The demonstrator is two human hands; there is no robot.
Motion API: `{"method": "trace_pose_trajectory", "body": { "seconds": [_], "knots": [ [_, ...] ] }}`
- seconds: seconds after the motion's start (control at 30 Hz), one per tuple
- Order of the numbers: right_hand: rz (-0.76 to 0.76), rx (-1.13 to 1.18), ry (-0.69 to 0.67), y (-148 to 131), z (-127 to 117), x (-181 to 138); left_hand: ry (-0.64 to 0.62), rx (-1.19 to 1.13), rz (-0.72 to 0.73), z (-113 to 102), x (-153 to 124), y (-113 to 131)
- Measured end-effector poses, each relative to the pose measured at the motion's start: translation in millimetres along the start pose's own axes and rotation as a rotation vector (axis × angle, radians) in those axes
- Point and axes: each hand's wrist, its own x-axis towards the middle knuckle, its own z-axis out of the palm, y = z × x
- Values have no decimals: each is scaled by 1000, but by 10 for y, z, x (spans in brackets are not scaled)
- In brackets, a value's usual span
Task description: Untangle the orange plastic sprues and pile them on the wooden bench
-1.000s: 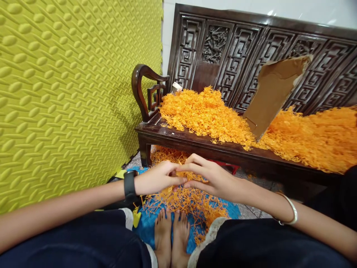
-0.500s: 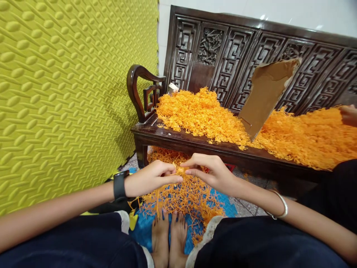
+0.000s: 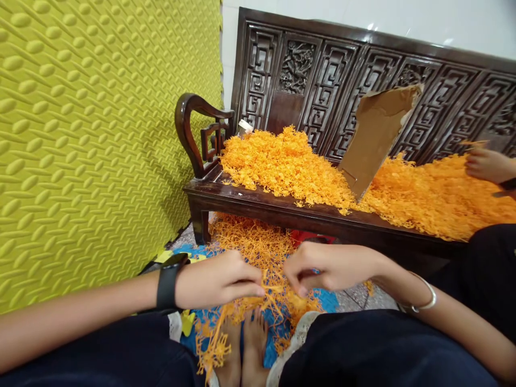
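Observation:
My left hand [image 3: 222,280], wearing a dark wristband [image 3: 168,284], is closed with thumb and forefinger pinched together. A stringy orange plastic cluster [image 3: 215,349] trails below it, seemingly from the pinch, over my feet. To its right, a short gap away, my right hand [image 3: 320,267] has its fingers curled downward and is slightly blurred; what lies in its fingertips is hidden. Thin orange strands show between the two hands. Beneath them, a heap of orange plastic strands [image 3: 245,236] covers part of a blue mat [image 3: 328,301].
A dark carved wooden bench [image 3: 258,200] bears a large pile of small orange pieces [image 3: 278,161]. A cardboard sheet [image 3: 373,137] stands upright in the pile. Another person's hand [image 3: 489,165] is at the right, holding an orange strand. Yellow textured foam [image 3: 100,134] walls the left side.
My hands have moved apart and a little lower, the right one turning downward. The orange cluster now hangs in front of my feet. The other person's hand has come further into view.

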Motion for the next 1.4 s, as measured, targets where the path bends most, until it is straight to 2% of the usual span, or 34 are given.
{"method": "trace_pose_trajectory", "body": {
  "seconds": [0.13,0.2,0.23,0.27,0.37,0.4,0.43,0.47,0.5,0.57,0.63,0.67,0.73,0.8,0.93,1.07,1.17,1.3,1.4],
  "knots": [
    [71,52,-22,222,59,-161,78,52,-113,-128,-123,-111],
    [78,91,17,301,60,-166,103,80,-139,-135,-144,-163],
    [69,107,114,327,49,-144,105,87,-138,-121,-137,-181],
    [47,136,283,351,30,-108,103,90,-135,-99,-123,-192],
    [-53,372,927,450,-15,38,118,101,-130,-34,-66,-200],
    [-53,497,1054,506,-8,86,126,107,-135,-23,-55,-197],
    [-21,621,1094,575,19,129,130,114,-144,-18,-49,-194],
    [39,738,1043,651,64,164,130,119,-153,-18,-49,-191],
    [116,845,920,728,123,191,127,120,-161,-22,-53,-189],
    [232,966,566,853,252,217,112,113,-167,-29,-62,-188],
    [246,946,242,902,342,217,102,105,-165,-28,-62,-192],
    [227,907,138,895,360,213,101,100,-166,-23,-55,-195],
    [172,831,62,832,345,207,117,86,-172,-4,-32,-204],
    [117,802,118,738,291,211,143,60,-178,23,-3,-214],
    [59,747,324,529,193,232,210,-28,-192,92,45,-240],
    [32,599,354,266,160,235,298,-103,-225,151,77,-273],
    [7,443,458,76,130,226,363,-210,-257,147,102,-278],
    [-82,603,617,-43,79,223,414,-507,-270,77,134,-244],
    [-56,634,687,-42,77,255,418,-696,-255,34,150,-201]
  ]
}}
